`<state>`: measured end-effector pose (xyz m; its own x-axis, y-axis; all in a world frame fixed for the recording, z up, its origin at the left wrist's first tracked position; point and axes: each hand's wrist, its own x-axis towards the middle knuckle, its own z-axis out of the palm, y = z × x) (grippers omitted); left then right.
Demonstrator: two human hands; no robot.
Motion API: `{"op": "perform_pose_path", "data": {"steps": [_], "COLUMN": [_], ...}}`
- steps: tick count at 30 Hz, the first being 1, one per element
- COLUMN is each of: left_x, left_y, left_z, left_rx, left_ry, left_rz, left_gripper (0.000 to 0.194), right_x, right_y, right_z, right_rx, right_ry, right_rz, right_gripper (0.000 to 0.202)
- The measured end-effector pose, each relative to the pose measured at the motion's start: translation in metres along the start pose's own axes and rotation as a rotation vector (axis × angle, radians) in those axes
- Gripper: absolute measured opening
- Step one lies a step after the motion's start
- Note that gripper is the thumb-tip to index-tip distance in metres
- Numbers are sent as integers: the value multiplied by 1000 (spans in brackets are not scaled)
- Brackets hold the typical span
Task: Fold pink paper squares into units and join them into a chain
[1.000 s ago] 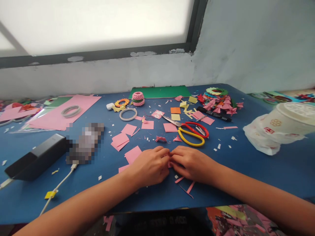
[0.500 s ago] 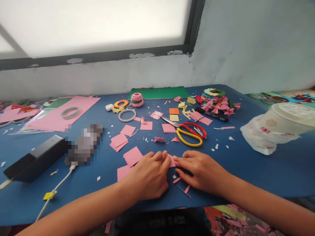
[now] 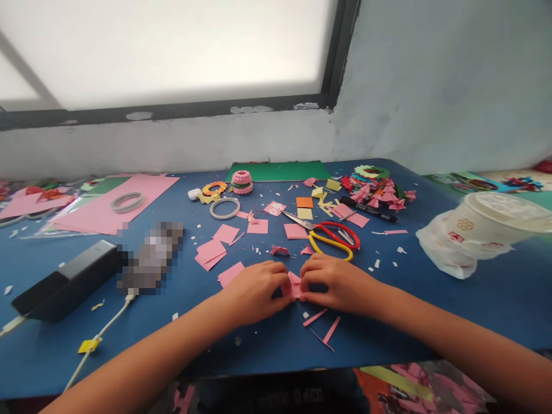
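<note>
A small folded piece of pink paper (image 3: 295,286) sits between my two hands near the table's front edge. My left hand (image 3: 259,290) pinches its left side between thumb and fingers. On the other side my right hand (image 3: 338,284) pinches it in the same way. The fingers partly cover the paper, and a pointed fold shows at its top. Just beyond my hands lie a small folded pink piece (image 3: 280,251) and scissors (image 3: 330,237) with one red and one yellow handle. Thin pink strips (image 3: 331,330) lie below my right hand.
Pink paper squares (image 3: 210,253) spread to the left. A black box-shaped device (image 3: 69,282) and a blurred-out object with a cable lie farther left. At the right stands a lidded cup (image 3: 470,230) in a plastic bag. A black marker (image 3: 368,209) and folded paper pieces (image 3: 379,190) are behind.
Both hands have shifted from lying over the paper to pinching its two sides, and the paper now shows a pointed fold. The camera view has moved slightly.
</note>
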<state>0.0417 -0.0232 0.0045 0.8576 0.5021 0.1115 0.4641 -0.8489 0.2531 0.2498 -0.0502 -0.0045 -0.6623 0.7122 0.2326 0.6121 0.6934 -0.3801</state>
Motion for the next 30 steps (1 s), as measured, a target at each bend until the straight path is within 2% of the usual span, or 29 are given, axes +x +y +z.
{"op": "perform_pose_path", "data": {"steps": [5, 9, 18, 23, 30], "left_x": [1, 5, 6, 5, 6], "left_y": [-9, -10, -8, -4, -3], "left_z": [5, 6, 9, 11, 11], "left_rx": [-236, -293, -230, -151, -81], "left_ry": [31, 50, 47, 79, 64], "left_rz": [-56, -77, -112, -87, -52], "left_gripper": [17, 17, 12, 8, 5], "right_x": [7, 10, 12, 14, 14], "right_y": [3, 8, 9, 11, 9], "right_z": [1, 7, 7, 10, 11], "right_rx": [139, 165, 133, 106, 106], "right_ry": [-52, -44, -62, -65, -73], "right_rz": [58, 94, 126, 126, 145], "right_gripper": [18, 16, 18, 16, 12]}}
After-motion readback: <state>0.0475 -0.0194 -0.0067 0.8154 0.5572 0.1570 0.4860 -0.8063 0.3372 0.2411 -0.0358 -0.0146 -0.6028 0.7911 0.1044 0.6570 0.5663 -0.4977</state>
